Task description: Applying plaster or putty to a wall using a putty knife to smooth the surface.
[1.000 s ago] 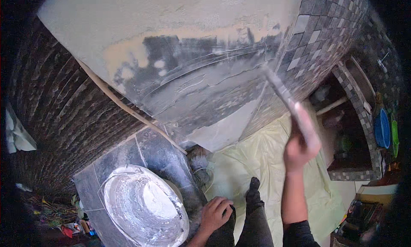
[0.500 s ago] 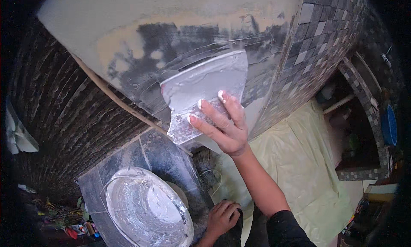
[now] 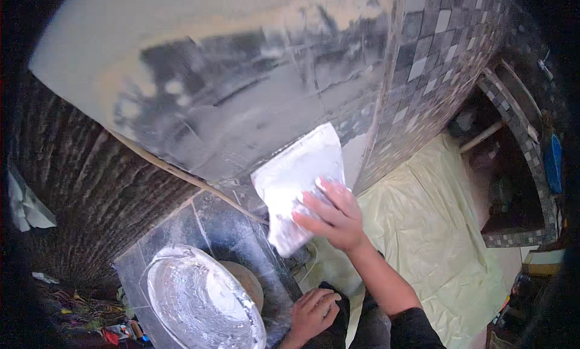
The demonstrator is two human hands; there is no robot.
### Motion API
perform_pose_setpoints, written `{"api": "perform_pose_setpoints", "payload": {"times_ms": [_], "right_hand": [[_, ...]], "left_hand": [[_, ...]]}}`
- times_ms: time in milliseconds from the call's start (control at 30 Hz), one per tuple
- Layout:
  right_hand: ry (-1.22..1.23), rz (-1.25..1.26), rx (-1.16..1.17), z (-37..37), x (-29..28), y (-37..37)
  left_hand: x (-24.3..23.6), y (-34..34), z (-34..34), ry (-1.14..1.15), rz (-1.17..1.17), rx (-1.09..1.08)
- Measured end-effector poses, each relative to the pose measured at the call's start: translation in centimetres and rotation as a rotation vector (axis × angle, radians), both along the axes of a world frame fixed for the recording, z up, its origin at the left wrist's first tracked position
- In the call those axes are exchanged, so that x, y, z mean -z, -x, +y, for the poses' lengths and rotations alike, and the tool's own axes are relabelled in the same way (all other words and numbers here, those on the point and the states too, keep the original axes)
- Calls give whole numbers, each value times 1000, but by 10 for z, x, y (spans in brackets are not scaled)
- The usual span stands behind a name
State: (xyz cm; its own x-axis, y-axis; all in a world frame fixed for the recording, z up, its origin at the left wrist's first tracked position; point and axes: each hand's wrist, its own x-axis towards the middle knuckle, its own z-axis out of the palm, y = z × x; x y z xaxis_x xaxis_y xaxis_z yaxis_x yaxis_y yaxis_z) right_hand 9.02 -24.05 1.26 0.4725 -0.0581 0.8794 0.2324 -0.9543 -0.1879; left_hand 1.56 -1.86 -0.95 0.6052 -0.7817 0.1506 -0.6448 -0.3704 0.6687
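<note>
My right hand (image 3: 338,219) is closed on a wide putty spreader (image 3: 302,168), its fingertips white with paste. White putty coats the spreader's face, which glares in the light, and its far edge is at the lower part of the wall (image 3: 241,125); whether it touches I cannot tell. Grey smeared putty and dark patches cover that wall. Resting on my dark-clad leg is my left hand (image 3: 315,310), holding nothing, its fingers loosely bent and apart. Left of it stands a tilted bucket (image 3: 175,255), its inside smeared with white putty.
The bucket is on a dark tiled ledge (image 3: 190,222). A thin pole or strip (image 3: 175,168) runs beside the ribbed dark surface on the left. Pale yellow sheeting (image 3: 423,240) covers the floor at right, beneath a mosaic-tiled wall (image 3: 423,65). A blue basin (image 3: 553,161) is far right.
My right hand and the spreader have come down the wall and slightly right, uncovering a grey smoothed band. The view has shifted a little. My left hand stays on my leg.
</note>
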Motion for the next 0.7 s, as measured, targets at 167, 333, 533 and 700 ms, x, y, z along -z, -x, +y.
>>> {"api": "perform_pose_setpoints", "payload": {"times_ms": [167, 333, 533, 700], "right_hand": [[-755, -71, -456, 26, -74, 30], [-727, 183, -465, 21, -115, 17], [-975, 354, -158, -28, -118, 6], [-1003, -54, -164, -92, -87, 7]], "left_hand": [[1, 5, 1, -48, -14, 47], [10, 7, 1, -17, -34, 44], [5, 3, 1, -5, -24, 21], [4, 2, -6, -4, 44, 53]]}}
